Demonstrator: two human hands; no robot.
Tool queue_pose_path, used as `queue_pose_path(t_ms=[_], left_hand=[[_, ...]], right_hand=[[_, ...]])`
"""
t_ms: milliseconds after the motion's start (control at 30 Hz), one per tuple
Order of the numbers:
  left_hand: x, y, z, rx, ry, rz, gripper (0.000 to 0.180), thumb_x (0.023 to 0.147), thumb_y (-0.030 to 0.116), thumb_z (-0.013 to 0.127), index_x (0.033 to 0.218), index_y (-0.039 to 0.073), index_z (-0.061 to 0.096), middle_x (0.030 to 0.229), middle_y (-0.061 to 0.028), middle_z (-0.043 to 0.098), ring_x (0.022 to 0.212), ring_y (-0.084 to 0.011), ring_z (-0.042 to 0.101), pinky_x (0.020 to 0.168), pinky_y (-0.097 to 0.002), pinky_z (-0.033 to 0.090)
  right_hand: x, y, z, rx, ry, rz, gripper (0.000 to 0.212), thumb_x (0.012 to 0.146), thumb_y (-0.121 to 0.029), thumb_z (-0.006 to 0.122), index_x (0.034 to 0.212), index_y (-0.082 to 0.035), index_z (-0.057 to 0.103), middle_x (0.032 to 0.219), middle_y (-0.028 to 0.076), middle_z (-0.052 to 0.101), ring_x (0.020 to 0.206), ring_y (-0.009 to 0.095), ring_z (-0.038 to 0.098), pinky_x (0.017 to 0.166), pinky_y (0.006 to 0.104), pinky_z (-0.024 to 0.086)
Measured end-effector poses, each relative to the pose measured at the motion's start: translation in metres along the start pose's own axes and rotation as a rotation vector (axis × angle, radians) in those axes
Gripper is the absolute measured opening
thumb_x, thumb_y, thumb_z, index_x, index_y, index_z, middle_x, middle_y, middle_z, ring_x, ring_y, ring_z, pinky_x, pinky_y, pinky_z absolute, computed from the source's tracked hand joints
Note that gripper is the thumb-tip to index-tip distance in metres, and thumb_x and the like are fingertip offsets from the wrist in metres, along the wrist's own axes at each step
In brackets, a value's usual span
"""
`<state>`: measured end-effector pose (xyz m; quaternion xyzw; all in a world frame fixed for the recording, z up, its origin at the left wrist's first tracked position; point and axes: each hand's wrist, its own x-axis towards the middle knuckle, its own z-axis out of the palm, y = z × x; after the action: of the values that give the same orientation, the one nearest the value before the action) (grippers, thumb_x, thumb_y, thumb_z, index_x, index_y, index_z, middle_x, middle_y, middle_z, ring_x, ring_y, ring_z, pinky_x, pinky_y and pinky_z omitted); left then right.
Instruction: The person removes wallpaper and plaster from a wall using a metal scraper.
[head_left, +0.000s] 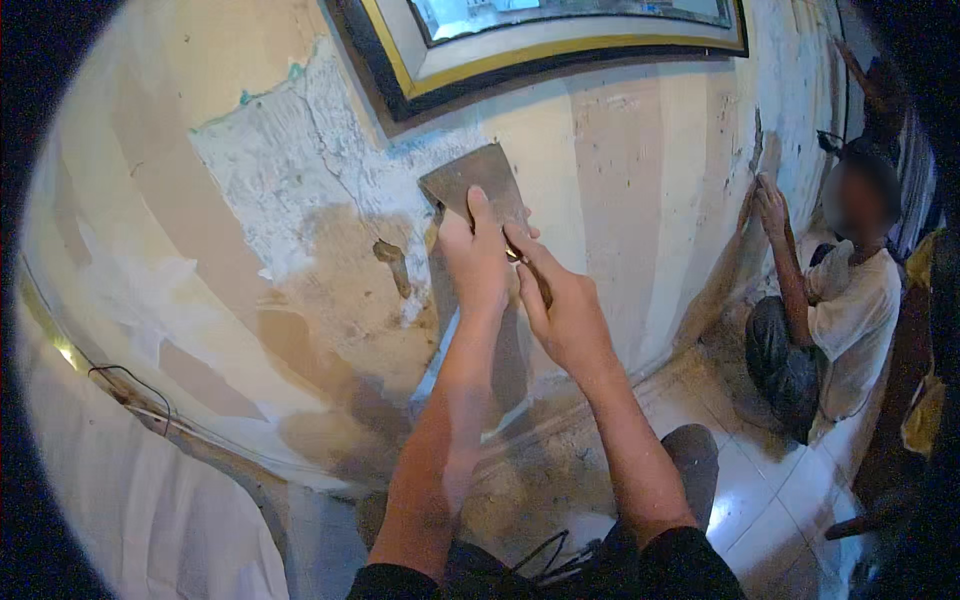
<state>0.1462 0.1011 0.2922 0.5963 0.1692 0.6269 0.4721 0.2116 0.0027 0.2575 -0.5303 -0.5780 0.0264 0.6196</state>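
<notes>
Interior wall, striped in cream and beige, stands in front of the person; it looks curved in the wide view. Near its upper edge hangs a picture frame, bordered in black, gold and pale grey; the upper part of the frame is out of view. Below the frame's lower left corner: a rough white patch with teal flecks along its rim, a thin crack, then a brown stain around a small hole.

Left hand: gripping a flat, brown, four-cornered piece, thumb laid on its face, fingers behind. Piece is tilted, just under the frame's lower edge; contact with the wall unclear. Any lettering on it too indistinct to read.

Right hand: forefinger and thumb extended, slightly parted, beside the left hand. Small bright glint between the hands; object unidentified, and whether the right fingers pinch it is unclear.

Toward the wall's right end, a co-worker in a white shirt is low to the tiled floor, both hands raised at the wall. Near the wall's lower left edge: white cloth and a thin dark cable.
</notes>
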Motion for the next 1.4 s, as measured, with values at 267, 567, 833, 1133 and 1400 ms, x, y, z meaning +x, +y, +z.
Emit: queue_pose_path(t_ms=[267, 567, 833, 1133, 1400], left_hand=[[0.019, 0.024, 0.014, 0.097, 0.045, 0.059, 0.033, 0.102, 0.028, 0.044, 0.095, -0.003, 0.056, 0.075, -0.0122, 0.065, 0.058, -0.0202, 0.065, 0.05, -0.0298, 0.052], [0.004, 0.029, 0.008, 0.32, 0.072, 0.148, 0.036, 0.102, 0.03, 0.043, 0.099, -0.004, 0.054, 0.073, -0.013, 0.065, 0.062, -0.0213, 0.067, 0.051, -0.031, 0.054], [0.015, 0.028, 0.01, 0.097, 0.005, 0.049, 0.035, 0.101, 0.03, 0.043, 0.101, -0.003, 0.056, 0.078, -0.015, 0.067, 0.061, -0.0222, 0.066, 0.053, -0.0329, 0.053], [0.01, 0.026, 0.005, 0.007, 0.041, -0.087, 0.033, 0.102, 0.028, 0.043, 0.095, -0.003, 0.053, 0.076, -0.0137, 0.065, 0.059, -0.0222, 0.068, 0.048, -0.0301, 0.054], [0.01, 0.035, 0.009, 0.011, 0.075, -0.08, 0.034, 0.102, 0.028, 0.044, 0.09, -0.003, 0.052, 0.075, -0.0136, 0.065, 0.059, -0.0231, 0.068, 0.044, -0.0302, 0.053]], right_hand=[[0.025, -0.004, 0.0, -0.006, 0.026, -0.04, 0.038, 0.094, -0.006, 0.052, 0.132, -0.01, 0.053, 0.095, 0.022, 0.065, 0.066, 0.015, 0.056, 0.066, 0.0271, 0.047], [0.008, -0.019, -0.005, 0.008, -0.033, 0.039, 0.04, 0.093, -0.011, 0.053, 0.133, -0.013, 0.052, 0.087, 0.028, 0.062, 0.081, 0.044, 0.063, 0.07, 0.0466, 0.049], [0.021, -0.016, 0.004, 0.039, 0.086, -0.12, 0.04, 0.094, -0.007, 0.052, 0.134, -0.011, 0.053, 0.074, 0.021, 0.058, 0.055, 0.015, 0.045, 0.059, 0.0281, 0.044], [0.01, -0.02, 0.002, 0.02, 0.004, -0.001, 0.04, 0.093, -0.006, 0.053, 0.133, -0.012, 0.053, 0.073, 0.023, 0.057, 0.053, 0.02, 0.049, 0.058, 0.0295, 0.044], [0.018, -0.022, -0.006, 0.046, -0.044, 0.036, 0.041, 0.092, -0.011, 0.053, 0.133, -0.013, 0.053, 0.084, 0.028, 0.062, 0.075, 0.044, 0.061, 0.067, 0.0456, 0.048]])
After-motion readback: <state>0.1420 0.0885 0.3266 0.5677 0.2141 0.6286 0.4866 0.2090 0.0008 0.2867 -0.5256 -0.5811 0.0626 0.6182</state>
